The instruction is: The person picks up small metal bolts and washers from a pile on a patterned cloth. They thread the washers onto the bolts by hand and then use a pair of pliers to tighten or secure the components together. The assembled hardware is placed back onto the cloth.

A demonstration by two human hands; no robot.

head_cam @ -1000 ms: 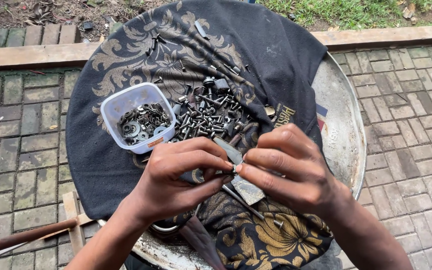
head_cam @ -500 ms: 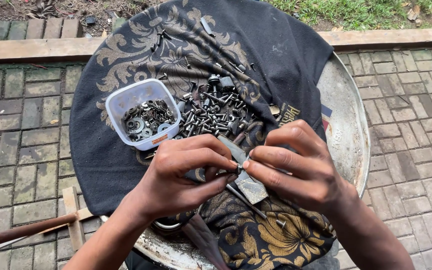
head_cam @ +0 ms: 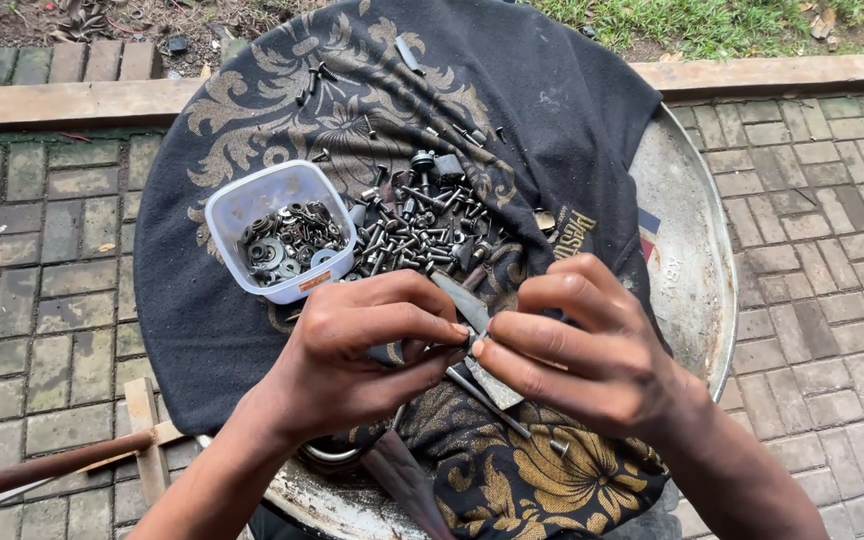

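Both hands pinch together now: left hand (head_cam: 352, 350) and right hand (head_cam: 582, 350) have edged closer on a tiny part (head_cam: 473, 343), screw pile (head_cam: 422, 235) untouched.

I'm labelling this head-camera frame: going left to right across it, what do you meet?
Brown wooden stick → clear plastic tub of washers → left hand → right hand → bare rim of the round metal tray. The screw pile overlaps the tub and hands, so it is left out.
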